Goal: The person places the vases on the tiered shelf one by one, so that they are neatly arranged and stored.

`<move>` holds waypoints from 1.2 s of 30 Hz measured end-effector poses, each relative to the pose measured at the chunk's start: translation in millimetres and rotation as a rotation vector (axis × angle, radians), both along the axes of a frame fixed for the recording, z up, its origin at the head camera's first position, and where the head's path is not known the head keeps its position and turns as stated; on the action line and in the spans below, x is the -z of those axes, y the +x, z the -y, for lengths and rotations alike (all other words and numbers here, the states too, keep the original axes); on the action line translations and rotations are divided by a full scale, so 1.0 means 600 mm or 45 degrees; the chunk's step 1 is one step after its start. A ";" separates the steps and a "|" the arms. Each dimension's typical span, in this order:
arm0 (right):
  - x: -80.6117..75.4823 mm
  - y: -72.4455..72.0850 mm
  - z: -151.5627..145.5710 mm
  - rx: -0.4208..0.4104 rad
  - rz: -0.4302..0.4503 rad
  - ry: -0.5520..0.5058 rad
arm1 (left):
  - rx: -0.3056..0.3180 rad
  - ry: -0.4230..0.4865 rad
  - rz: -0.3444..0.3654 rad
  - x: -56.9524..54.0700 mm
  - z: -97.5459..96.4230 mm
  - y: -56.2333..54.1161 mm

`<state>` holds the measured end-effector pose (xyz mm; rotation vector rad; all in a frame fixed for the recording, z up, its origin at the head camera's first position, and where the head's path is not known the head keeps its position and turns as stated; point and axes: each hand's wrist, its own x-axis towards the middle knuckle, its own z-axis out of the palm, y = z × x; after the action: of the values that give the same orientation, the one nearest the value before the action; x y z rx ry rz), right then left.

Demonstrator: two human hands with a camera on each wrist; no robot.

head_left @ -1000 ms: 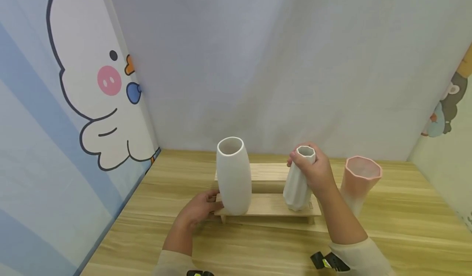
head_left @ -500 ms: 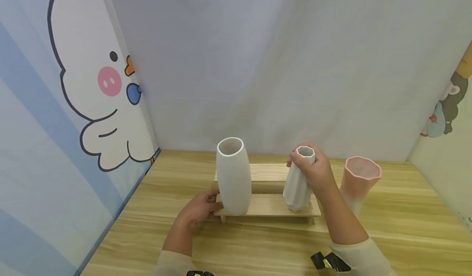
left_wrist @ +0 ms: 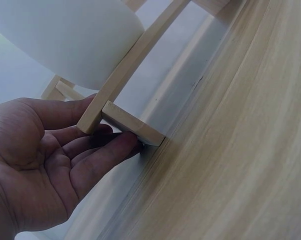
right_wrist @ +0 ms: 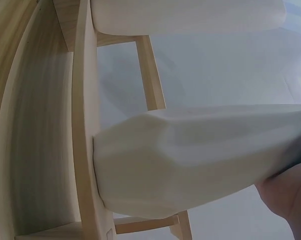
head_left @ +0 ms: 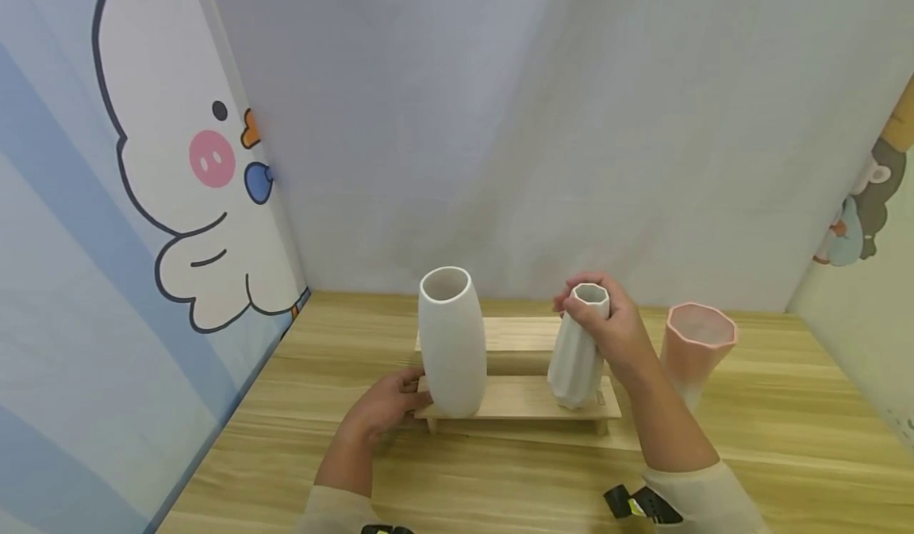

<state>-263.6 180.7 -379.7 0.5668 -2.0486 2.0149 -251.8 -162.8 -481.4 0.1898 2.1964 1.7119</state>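
My right hand (head_left: 610,324) grips the neck of a short white faceted vase (head_left: 574,367). The base of that vase meets the front board of a two-tier wooden stand (head_left: 517,395), near its right end. A taller smooth white vase (head_left: 454,351) stands upright at the left end of the same board. With my left hand (head_left: 385,401) I hold the stand's left end. In the left wrist view, the fingers (left_wrist: 103,165) of that hand are bent around the board's end and beside its short leg (left_wrist: 135,125).
To the right of the stand, partly behind my right forearm, is a pink-and-white vase (head_left: 696,351) with an angular rim. The wood-grain table (head_left: 343,336) ends at a pale curtain (head_left: 500,137) behind. A cartoon-printed panel (head_left: 178,264) borders the left side.
The right hand and forearm have shifted very slightly while still gripping the short vase. The left hand, the stand and the other vases look unmoved.
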 end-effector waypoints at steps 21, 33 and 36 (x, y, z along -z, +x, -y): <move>-0.037 0.021 -0.052 -0.031 -0.374 -0.030 | -0.001 0.011 -0.003 0.000 -0.001 -0.001; -0.056 0.043 -0.126 0.105 -0.663 -0.013 | -0.001 0.024 0.000 -0.002 -0.003 0.002; -0.053 0.048 -0.144 0.137 -0.679 -0.019 | -0.016 0.019 0.004 -0.002 -0.004 0.003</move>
<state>-234.6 266.9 -348.0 0.8601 -1.6985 1.5944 -249.9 -160.6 -480.2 0.1774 2.1876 1.7348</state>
